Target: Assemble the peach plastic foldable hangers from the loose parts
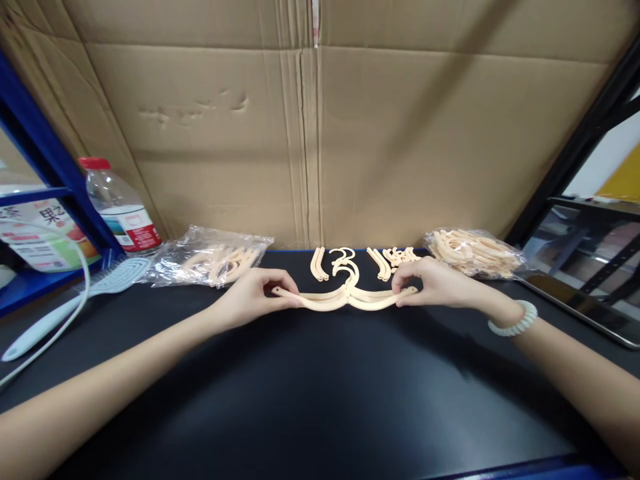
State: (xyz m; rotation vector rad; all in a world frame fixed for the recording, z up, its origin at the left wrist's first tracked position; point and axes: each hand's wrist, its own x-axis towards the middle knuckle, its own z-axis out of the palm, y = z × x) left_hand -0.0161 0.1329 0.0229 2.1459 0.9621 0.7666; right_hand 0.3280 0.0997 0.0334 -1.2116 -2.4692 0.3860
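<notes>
A beige folding clothes hanger (327,305) is stretched between my two hands above the black table, its hook pointing away from me. My left hand (253,295) pinches the tip of its left arm between thumb and fingers. On the other side my right hand (440,287) grips the right arm close to its end. Both arms meet at a joint in the middle under the hook. Just beyond lie loose beige curved arms (319,265), more curved arms (379,264), hooks (343,254) and a little heap of small pieces (403,256).
Clear plastic bags of beige parts lie at left (215,260) and right (473,252). A red-capped bottle (127,223) and a pale blue hairbrush (117,279) with a white cable (84,293) are further left. A dark-screened device (580,308) lies right. Cardboard (225,133) rises behind.
</notes>
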